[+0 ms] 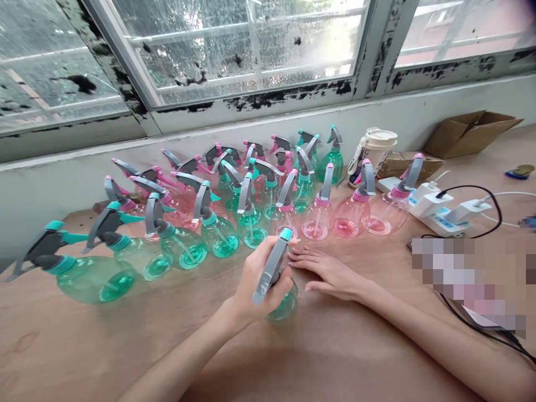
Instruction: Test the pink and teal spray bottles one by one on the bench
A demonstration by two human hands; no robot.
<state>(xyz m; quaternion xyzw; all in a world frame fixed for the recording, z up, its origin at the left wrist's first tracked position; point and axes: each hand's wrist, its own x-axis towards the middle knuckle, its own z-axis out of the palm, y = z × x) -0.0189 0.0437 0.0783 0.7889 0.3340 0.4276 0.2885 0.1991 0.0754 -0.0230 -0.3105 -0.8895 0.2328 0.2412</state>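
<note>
My left hand (255, 279) is wrapped round the neck of a green spray bottle (287, 304) with a grey and turquoise trigger head. That bottle stands on the wooden table in front of me; its neck is hidden by my fingers. Just right of it, my right hand (329, 271) lies flat on the table with the fingers stretched out, holding nothing. Beyond my hands stand several more spray bottles, among them a green one (220, 237) and a pink one (352, 215), in loose rows reaching back toward the wall.
A lidded paper cup (379, 146) and an open cardboard box (473, 131) stand at the back right. A power strip (446, 220) with white chargers and cables lies on the right. Below it is a blurred-out device (464, 285). Windows (251, 50) run behind the table (84, 346).
</note>
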